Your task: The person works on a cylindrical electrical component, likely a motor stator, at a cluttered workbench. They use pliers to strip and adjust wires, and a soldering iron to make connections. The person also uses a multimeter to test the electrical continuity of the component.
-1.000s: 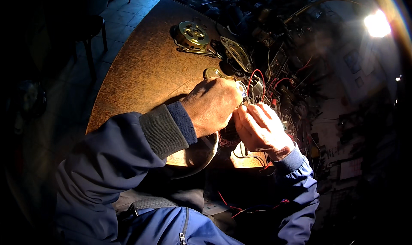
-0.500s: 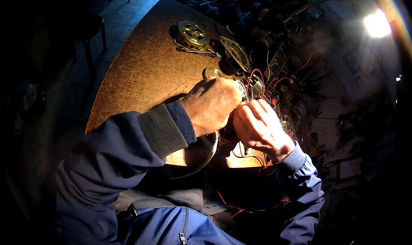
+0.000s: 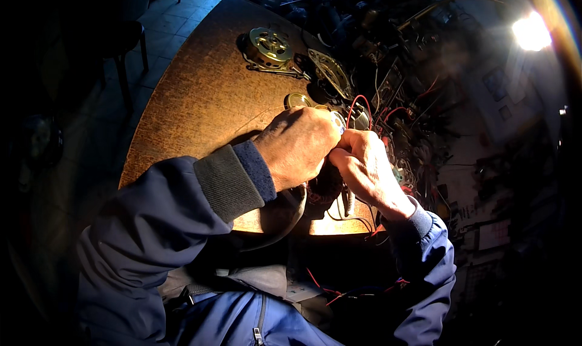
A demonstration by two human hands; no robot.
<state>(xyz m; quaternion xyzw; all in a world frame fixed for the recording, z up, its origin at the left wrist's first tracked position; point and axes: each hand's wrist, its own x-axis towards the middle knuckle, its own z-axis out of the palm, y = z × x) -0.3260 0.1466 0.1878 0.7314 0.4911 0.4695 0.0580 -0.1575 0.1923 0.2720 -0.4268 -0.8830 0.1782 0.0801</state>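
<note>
Over the right part of the wooden table, my two hands meet with their fingertips close together. My left hand (image 3: 296, 147) is closed, knuckles up, around something hidden beneath it; a small blue-and-white patch (image 3: 338, 123) shows at its fingertips. Beside it my right hand (image 3: 368, 171) is curled in a pinch, and what lies between its fingers is hidden. Below both hands sits a dark reddish wound coil (image 3: 324, 187), partly covered. A red wire (image 3: 359, 98) loops up just beyond my fingers. A pale slim tool or handle (image 3: 349, 203) stands next to the coil.
A brass-coloured round slotted housing (image 3: 270, 46), an oval slotted metal plate (image 3: 330, 72) and a brass ring (image 3: 296, 100) lie on the brown table (image 3: 194, 103). Tangled wires and dark parts crowd the right side. A bright lamp (image 3: 532, 32) shines from the upper right.
My right hand has shifted slightly up and turned, its fingers now curled tighter against my left fingertips. More of the coil and the pale tool shows below. My left hand has barely moved.
</note>
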